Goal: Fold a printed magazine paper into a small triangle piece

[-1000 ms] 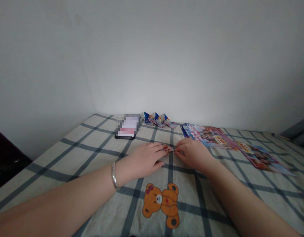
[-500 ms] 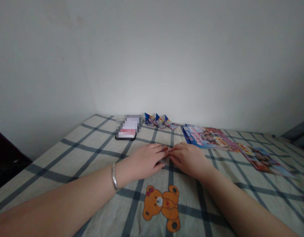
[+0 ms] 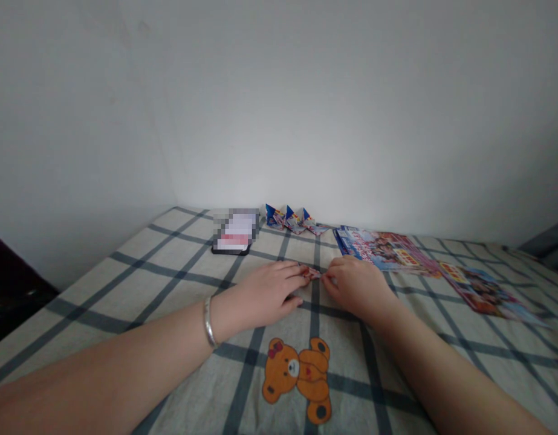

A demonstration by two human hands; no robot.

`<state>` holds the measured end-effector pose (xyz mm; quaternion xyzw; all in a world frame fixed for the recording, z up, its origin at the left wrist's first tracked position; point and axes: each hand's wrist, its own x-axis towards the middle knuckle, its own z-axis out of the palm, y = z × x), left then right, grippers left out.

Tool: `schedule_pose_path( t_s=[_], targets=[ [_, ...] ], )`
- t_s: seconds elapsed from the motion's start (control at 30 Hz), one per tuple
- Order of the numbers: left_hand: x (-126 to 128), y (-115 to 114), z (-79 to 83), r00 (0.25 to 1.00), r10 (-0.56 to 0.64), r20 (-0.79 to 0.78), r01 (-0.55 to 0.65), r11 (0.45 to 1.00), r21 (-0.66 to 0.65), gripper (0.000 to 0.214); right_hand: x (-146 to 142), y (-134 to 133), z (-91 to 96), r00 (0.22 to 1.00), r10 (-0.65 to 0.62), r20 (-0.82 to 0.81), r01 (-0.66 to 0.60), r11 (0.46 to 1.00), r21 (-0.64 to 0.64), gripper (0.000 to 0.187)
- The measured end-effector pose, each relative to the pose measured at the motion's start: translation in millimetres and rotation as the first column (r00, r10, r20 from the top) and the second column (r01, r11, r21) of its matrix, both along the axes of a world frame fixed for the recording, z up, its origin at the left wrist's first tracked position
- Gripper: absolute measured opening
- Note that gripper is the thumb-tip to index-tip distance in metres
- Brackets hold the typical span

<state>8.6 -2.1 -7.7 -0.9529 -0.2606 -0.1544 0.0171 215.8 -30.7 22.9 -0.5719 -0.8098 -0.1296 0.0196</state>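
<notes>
A small folded piece of printed paper (image 3: 312,273) lies on the checked cloth between my two hands. My left hand (image 3: 272,293) rests on the cloth with its fingers stretched out; the fingertips press on the paper's left part, and the thumb stands apart. A silver bracelet (image 3: 208,321) circles that wrist. At the paper's right end, my right hand (image 3: 353,284) has thumb and forefinger pinched together, its other fingers curled. The fingers hide part of the paper, so its full folded shape cannot be seen.
Behind my hands, a phone (image 3: 233,235) with a blurred screen lies at the left. Several folded paper pieces (image 3: 294,220) stand by the wall. Printed leaflets (image 3: 382,251) lie at the right, with another leaflet (image 3: 487,293) nearer. A bear print (image 3: 297,377) decorates the cloth.
My right hand has moved slightly right, away from the left fingers, so more of the folded paper shows between them. My left hand has hardly moved.
</notes>
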Motion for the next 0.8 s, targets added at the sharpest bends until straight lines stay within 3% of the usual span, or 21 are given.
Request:
schedule_pose_path(
  t_s=[0.27,0.33,0.4,0.57,0.8],
  targets=[
    [0.8,2.4,-2.3,0.998,-0.027,0.051,0.027,1.000,0.013,0.034,17.9,15.7,-6.0,0.966,0.068,-0.248,-0.096,0.990,-0.104,0.025],
    [1.4,4.9,-4.7,0.996,-0.039,0.077,0.038,0.999,0.006,0.034,16.4,15.8,-9.3,0.962,0.057,-0.268,-0.074,0.996,-0.054,0.021],
    [1.9,7.1,-6.9,0.995,-0.019,0.103,0.019,1.000,0.000,0.035,10.9,13.2,-12.1,0.958,0.066,-0.277,-0.073,0.997,-0.014,0.018],
    [2.3,8.4,-7.4,0.994,0.070,0.087,-0.069,0.997,-0.017,0.023,-3.7,7.5,-13.8,0.944,0.229,-0.237,-0.239,0.971,-0.013,0.021],
    [2.4,10.0,-2.7,0.997,0.069,0.033,-0.069,0.998,-0.010,0.016,-6.1,11.0,-16.8,0.946,0.273,-0.174,-0.275,0.961,0.014,0.022]
  ],
)
